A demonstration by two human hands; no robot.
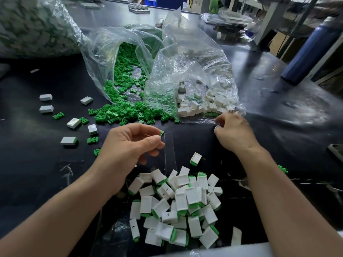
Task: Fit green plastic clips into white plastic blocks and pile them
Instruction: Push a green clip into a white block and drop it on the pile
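Left hand point(130, 145) pinches green clip point(162, 133) | right hand point(233, 133) curled at bag point(185, 71) of white blocks point(204, 106), tabletop point(55, 80) centre, grasp unclear | advise: take one block, press clip in squarely

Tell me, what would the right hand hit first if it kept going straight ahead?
Most likely the lip of the clear plastic bag, just ahead of the right hand, then the white blocks spilling from it; depth is hard to judge.
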